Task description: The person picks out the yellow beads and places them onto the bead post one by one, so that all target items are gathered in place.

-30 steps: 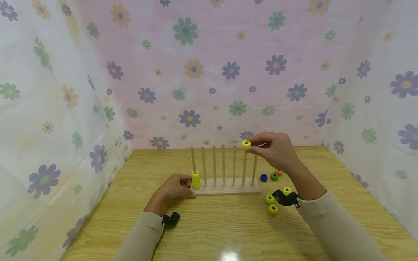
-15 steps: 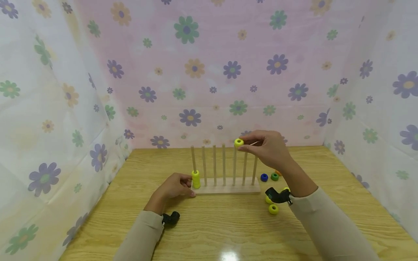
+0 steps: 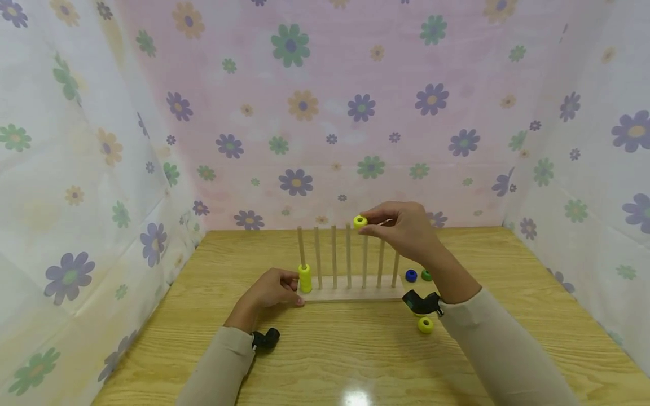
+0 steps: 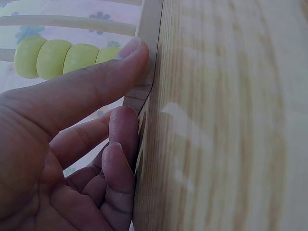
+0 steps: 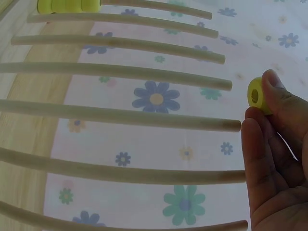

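Observation:
A wooden peg stand (image 3: 350, 294) with a row of several upright pegs sits mid-table. Its leftmost peg carries a stack of yellow beads (image 3: 304, 279); the other pegs are bare. My left hand (image 3: 274, 288) grips the stand's left end, and in the left wrist view the thumb (image 4: 120, 62) presses the base's front edge while the other fingers curl beside it. Between thumb and fingertips my right hand (image 3: 406, 228) pinches a yellow bead (image 3: 360, 221), held at peg-top height between the fourth and fifth pegs from the left. The right wrist view shows this bead (image 5: 255, 94) off the pegs.
Right of the stand lie a blue bead (image 3: 411, 276), a green bead (image 3: 426, 274) and a yellow bead (image 3: 425, 325). The right wrist's black camera (image 3: 420, 303) covers most of another yellow one. Flowered cloth walls (image 3: 325, 113) enclose the table.
My right hand has carried the yellow bead leftward along the peg tops, from near the sixth peg to just left of the fifth. The left hand stays on the stand.

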Motion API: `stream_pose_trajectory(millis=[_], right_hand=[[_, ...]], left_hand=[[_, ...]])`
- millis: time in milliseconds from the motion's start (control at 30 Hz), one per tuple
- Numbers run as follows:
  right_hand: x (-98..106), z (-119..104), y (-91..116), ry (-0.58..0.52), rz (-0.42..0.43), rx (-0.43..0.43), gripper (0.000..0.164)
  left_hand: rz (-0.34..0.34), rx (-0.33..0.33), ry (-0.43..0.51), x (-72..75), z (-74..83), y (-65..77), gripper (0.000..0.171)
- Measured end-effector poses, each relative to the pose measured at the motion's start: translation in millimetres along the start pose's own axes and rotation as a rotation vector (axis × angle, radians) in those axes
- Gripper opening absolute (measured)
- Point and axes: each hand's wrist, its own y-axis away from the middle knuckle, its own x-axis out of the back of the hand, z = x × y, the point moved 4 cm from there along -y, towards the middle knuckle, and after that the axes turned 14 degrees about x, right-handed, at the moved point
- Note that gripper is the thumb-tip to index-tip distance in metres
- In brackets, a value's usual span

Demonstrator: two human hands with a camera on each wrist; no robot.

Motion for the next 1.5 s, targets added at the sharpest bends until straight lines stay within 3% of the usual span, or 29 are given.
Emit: stream_pose_trajectory(millis=[733, 1500], right_hand=[[-16.1, -3.8, -11.6, -0.039, -0.011, -0.025, 0.023], [-41.5, -14.4, -25.7, -0.059, -0.051, 0.001, 0.021]], left_hand=[[0.009, 0.005, -0.004, 0.5, 0.7, 0.8, 0.06], [-0.002, -0.004, -0.016, 0.5, -1.0, -0.3, 0.068]])
